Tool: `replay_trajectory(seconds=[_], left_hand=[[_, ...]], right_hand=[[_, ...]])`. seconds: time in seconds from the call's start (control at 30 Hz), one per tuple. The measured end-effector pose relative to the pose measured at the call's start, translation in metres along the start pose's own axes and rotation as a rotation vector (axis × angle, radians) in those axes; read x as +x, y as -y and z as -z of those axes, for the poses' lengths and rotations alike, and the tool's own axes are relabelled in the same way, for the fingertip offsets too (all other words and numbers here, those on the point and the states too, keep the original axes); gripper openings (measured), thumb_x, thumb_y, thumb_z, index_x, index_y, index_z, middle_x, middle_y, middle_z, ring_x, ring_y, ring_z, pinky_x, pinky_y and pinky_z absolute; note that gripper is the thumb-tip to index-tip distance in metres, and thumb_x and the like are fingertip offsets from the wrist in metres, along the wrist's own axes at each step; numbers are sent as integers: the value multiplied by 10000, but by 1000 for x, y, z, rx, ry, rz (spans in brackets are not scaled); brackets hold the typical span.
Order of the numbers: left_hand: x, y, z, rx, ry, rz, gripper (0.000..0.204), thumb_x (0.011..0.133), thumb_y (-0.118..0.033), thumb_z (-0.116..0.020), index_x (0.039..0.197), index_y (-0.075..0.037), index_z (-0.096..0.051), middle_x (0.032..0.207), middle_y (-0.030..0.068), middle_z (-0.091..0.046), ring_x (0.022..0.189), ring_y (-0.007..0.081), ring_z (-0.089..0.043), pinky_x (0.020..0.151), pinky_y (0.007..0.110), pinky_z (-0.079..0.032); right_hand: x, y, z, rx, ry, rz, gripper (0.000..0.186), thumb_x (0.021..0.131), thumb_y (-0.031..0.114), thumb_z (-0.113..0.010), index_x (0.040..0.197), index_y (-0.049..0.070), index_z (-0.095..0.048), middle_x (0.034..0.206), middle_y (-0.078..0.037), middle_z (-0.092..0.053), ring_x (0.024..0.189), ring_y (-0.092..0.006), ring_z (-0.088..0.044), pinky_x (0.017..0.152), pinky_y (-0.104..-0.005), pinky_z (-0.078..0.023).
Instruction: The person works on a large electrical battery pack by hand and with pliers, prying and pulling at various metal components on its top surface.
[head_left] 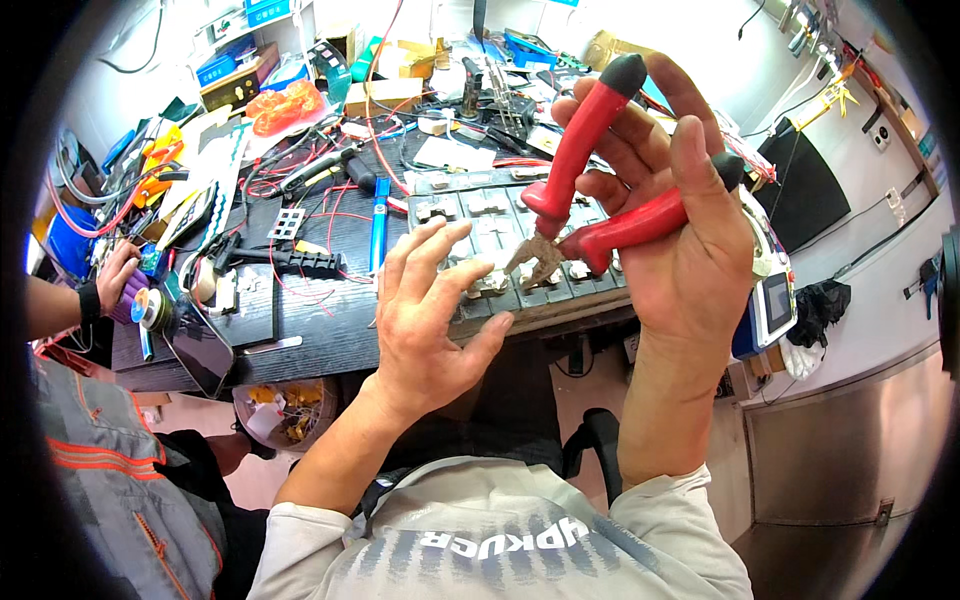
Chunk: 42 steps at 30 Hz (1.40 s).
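2 plier grips (590, 145) — smooth plastic | plier head (540, 262) — rough metal

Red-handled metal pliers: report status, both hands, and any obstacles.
Right hand grips red-handled metal pliers, handles spread. Left hand open, near grey rectangular block with metal tabs. Possible obstruction: slim blue tool left of block.

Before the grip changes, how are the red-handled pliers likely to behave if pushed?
The red-handled pliers will probably feel rigid and heavy for their size, judging by the metal head. Standing spread, the handles would likely swing together if pushed. They look smooth, so might slide in the right hand.
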<state>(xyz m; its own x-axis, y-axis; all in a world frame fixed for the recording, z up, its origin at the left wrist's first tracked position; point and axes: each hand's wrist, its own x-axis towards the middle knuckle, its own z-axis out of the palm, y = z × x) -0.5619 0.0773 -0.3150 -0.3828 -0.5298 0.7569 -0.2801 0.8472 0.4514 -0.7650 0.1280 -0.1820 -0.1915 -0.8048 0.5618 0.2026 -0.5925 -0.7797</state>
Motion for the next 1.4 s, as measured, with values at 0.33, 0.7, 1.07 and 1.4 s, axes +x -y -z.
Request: replay_trajectory(seconds=[0.33, 0.7, 1.07, 1.4], left_hand=[[5, 3, -1, -26, -14, -51, 513, 728, -185, -905, 1203, -96, -734, 1453, 182, -628, 1377, 436, -537, 1147, 563, -410], [7, 6, 2, -51, 11, -34, 515, 736, -191, -914, 1212, -108, -737, 1466, 162, -636, 1367, 421, -559, 1174, 601, -376], [9, 6, 6, -66, 24, -19, 534, 766, -198, -917, 1248, -97, -711, 1512, 195, -627, 1428, 427, -549, 1222, 594, -347], [10, 8, 5, -83, -15, -14, 626, 800, -235, -910, 1341, -51, -655, 1502, 203, -637, 1432, 428, -560, 1236, 573, -352]], right_hand=[[6, -7, -11, -51, -21, -48, 561, 1141, 360, -575, 1582, 22, -497, 1383, -264, -682, 1240, -309, -686, 888, -358, -615], [5, -13, -16, 75, 143, -63, 499, 1107, 364, -630, 1426, -15, -566, 1123, -190, -681, 1019, -315, -692, 924, -493, -593], [10, -5, -19, -97, 118, 1, 638, 1090, 268, -616, 1616, -26, -407, 1395, -329, -657, 1263, -427, -694, 1084, -505, -548], [6, -5, -12, -80, 113, 64, 554, 1091, 226, -623, 1548, -42, -462, 1375, -299, -679, 1270, -448, -692, 1062, -499, -558]])
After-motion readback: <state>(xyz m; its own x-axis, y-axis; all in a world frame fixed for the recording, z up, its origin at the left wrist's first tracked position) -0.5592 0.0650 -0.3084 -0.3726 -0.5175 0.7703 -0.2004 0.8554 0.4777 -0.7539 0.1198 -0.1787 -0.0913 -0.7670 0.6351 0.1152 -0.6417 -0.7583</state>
